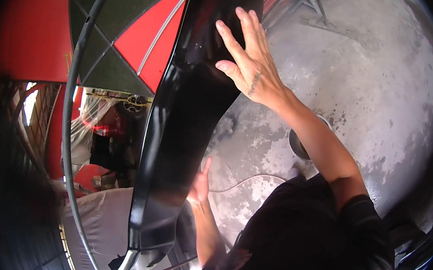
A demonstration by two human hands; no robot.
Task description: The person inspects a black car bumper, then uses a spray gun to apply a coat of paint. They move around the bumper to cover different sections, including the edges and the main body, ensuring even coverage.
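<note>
right hand (252, 70) flat, fingers spread on glossy black body panel (183, 122) | left hand (199, 185) open against panel's lower edge | concrete floor (368, 77) beneath

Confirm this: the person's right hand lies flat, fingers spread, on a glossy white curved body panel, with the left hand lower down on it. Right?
Not quite. The curved body panel is glossy black, not white, as the head view shows. The right hand lies open on it, the left hand lower down.

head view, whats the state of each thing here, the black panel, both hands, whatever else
glossy black curved panel: held upright, tilted, off the floor
right hand: open, fingers spread, flat on the panel's upper part
left hand: against the panel's lower edge, grip hidden
concrete floor: stained, patchy
round metal bowl: on the floor, partly hidden by the right forearm
</note>
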